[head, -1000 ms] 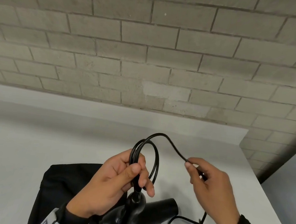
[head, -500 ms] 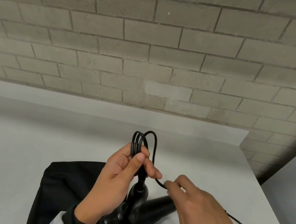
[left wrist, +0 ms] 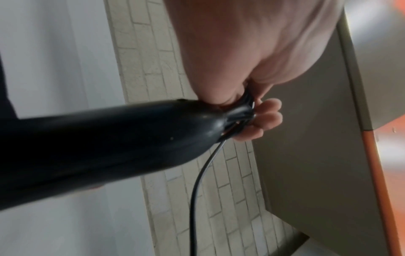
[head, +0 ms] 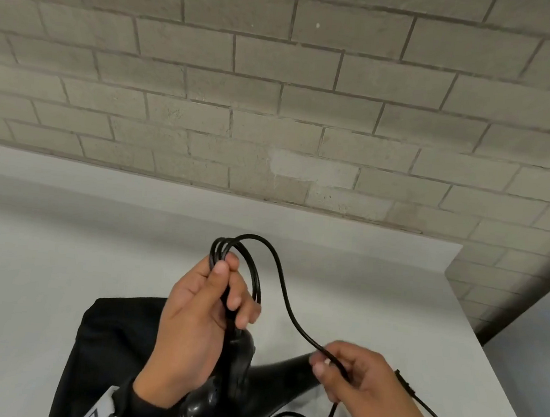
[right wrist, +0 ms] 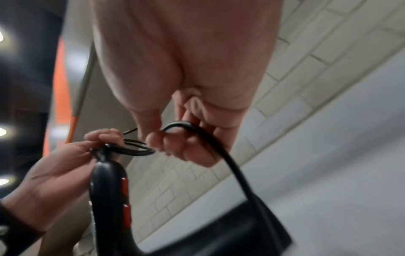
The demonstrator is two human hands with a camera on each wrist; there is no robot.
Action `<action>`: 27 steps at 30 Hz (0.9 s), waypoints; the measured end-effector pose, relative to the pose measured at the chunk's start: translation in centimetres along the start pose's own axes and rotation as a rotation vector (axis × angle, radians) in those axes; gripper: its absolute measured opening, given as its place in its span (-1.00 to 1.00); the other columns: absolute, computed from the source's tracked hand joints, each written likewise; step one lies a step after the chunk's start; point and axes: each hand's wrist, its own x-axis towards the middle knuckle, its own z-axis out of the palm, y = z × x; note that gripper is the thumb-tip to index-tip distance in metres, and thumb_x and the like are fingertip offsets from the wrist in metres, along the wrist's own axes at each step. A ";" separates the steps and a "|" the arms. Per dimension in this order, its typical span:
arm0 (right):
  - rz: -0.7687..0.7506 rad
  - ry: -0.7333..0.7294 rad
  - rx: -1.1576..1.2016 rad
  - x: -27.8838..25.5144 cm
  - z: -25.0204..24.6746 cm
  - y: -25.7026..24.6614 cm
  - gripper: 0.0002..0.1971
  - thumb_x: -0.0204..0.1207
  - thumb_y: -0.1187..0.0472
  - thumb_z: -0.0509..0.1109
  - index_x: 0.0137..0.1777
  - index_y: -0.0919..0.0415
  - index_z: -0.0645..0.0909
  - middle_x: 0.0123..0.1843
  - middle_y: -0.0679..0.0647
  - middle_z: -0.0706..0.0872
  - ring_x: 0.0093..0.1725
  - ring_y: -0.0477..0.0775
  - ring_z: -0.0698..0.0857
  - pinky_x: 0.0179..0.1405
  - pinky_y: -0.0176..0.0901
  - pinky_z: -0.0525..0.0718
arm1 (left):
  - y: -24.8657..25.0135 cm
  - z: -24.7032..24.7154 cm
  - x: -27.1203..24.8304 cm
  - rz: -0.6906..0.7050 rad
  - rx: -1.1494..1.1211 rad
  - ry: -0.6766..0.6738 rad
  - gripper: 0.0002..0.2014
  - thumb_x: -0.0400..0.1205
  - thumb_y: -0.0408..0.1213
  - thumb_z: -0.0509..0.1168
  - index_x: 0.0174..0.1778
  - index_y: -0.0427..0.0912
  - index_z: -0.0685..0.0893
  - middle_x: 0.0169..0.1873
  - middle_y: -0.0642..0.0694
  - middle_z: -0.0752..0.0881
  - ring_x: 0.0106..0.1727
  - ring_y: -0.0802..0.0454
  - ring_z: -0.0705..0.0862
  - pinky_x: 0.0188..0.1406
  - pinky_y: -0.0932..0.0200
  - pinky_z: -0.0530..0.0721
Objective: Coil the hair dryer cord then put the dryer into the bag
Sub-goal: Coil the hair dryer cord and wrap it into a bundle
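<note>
My left hand (head: 210,306) grips several loops of the black cord (head: 280,282) bunched at the top of the black hair dryer (head: 270,382) handle, which stands upright over the table. In the left wrist view the left hand (left wrist: 247,110) curls round the cord where it leaves the dryer handle (left wrist: 109,147). My right hand (head: 348,376) pinches a free stretch of cord lower right; slack cord lies looped on the table below it. The right wrist view shows the right hand (right wrist: 181,140) holding the cord (right wrist: 230,166) beside the dryer handle (right wrist: 109,199) with red switches. The black bag (head: 102,353) lies flat behind the left wrist.
The white table (head: 59,271) runs to a grey brick wall (head: 278,91) at the back. Its right edge (head: 487,363) drops off close beside my right hand. A thin black wire (head: 422,404) trails from my right wrist.
My right hand has moved right and slightly away from the dryer, drawing out a longer arc of cord from the coil. The left hand keeps its grip on the loops.
</note>
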 end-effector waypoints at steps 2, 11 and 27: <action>0.033 -0.073 -0.056 -0.4 -0.2 2.1 -0.86 0.59 0.16 0.40 -0.21 0.06 0.70 -0.42 0.02 0.69 -0.29 -0.06 0.70 -0.05 -0.16 0.69 | 0.4 -0.3 0.2 -0.005 -0.005 0.043 -0.81 0.72 -0.25 0.10 -0.10 -0.21 0.58 -0.56 -0.01 0.40 -0.61 0.09 0.38 -0.50 0.18 0.52; 0.200 -0.047 0.273 -2.5 -5.2 6.2 -0.47 0.26 -0.21 0.61 -0.29 0.29 0.54 -0.45 0.23 0.56 -0.39 0.26 0.70 -0.32 -0.07 0.55 | 3.9 -2.4 2.0 0.031 -0.027 0.137 -0.75 0.77 -0.26 0.02 -0.13 -0.17 0.55 -0.60 0.11 0.33 -0.67 0.24 0.27 -0.62 0.34 0.31; 0.088 -0.082 -0.004 -2.3 -3.9 2.1 -0.87 0.40 0.10 0.56 -0.17 0.00 0.65 -0.30 -0.03 0.62 -0.24 -0.12 0.62 -0.06 -0.32 0.61 | 3.1 -2.4 1.7 -0.096 0.066 0.068 -0.83 0.70 -0.27 0.10 -0.10 -0.22 0.56 -0.55 0.01 0.34 -0.62 0.16 0.28 -0.61 0.28 0.40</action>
